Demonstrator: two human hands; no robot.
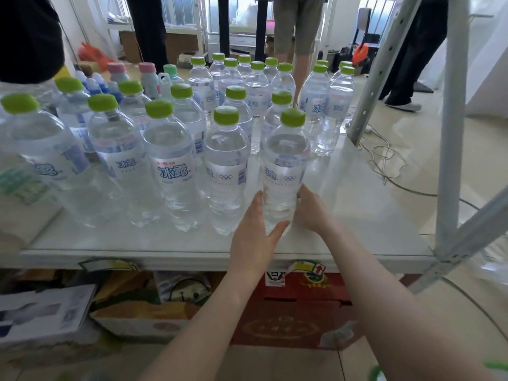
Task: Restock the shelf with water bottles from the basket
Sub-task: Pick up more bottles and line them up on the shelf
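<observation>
A clear water bottle (284, 166) with a green cap stands upright at the right end of the front row on the white shelf (357, 215). My left hand (257, 232) cups its lower left side and my right hand (310, 209) presses its lower right side. Several more green-capped water bottles (170, 160) stand in rows to the left and behind. The basket is not in view.
Grey metal shelf uprights (453, 127) rise at the right. Pink-capped and blue bottles (147, 75) stand at the back left. A red carton (297, 306) and cardboard boxes (143, 317) sit under the shelf. People's legs (299, 28) stand beyond; cables (384, 160) trail on the floor.
</observation>
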